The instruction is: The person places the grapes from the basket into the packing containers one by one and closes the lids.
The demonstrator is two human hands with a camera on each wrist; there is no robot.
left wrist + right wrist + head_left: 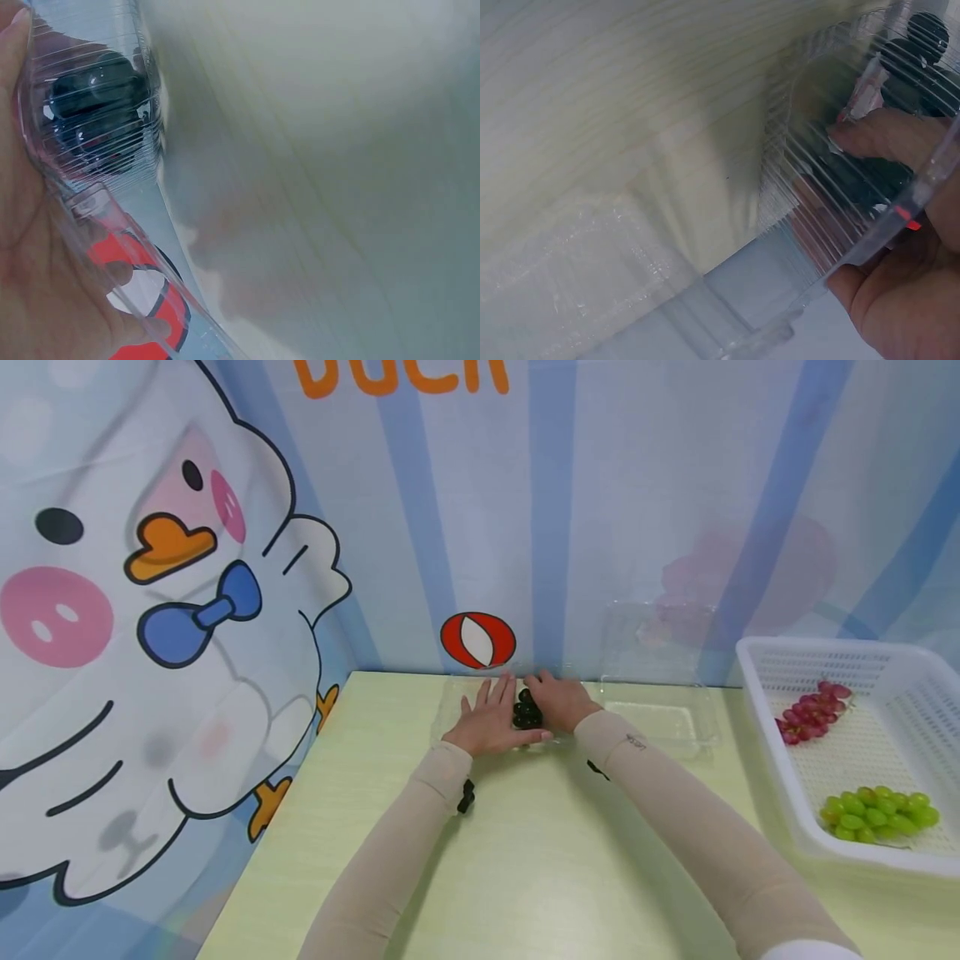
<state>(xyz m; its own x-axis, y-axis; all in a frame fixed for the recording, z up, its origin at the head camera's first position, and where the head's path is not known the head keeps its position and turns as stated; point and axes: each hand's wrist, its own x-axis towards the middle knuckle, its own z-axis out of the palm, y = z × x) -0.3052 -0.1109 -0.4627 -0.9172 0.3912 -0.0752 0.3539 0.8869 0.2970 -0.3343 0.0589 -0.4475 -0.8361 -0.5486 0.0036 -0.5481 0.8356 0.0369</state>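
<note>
Black grapes, one bunch, glossy and dark, in a clear box with ribbed walls, at the middle of the far edge of the desk; left hand, fingers straight and apart, thumb spread toward the right along the box's near side, set against the left of the bunch; right hand, at the right of the bunch, thumb and fingers bent round the grapes and clamped on them, partly seen through the ribbed wall in the right wrist view; pale scrap with reddish marks, lying against the grapes beside a digit of that hand, its kind not to be told; second clear box, along the far edge just right of the first, its lid raised against the cloth; white basket, slatted, toward the right side of the desk, its far left corner near the far edge; red grapes, one bunch, by the basket's left wall; green grapes, one bunch, by its near wall; cloth, blue-striped, behind the far edge, printed with a white duck beyond the left edge and a red and white oval behind the first box.
</note>
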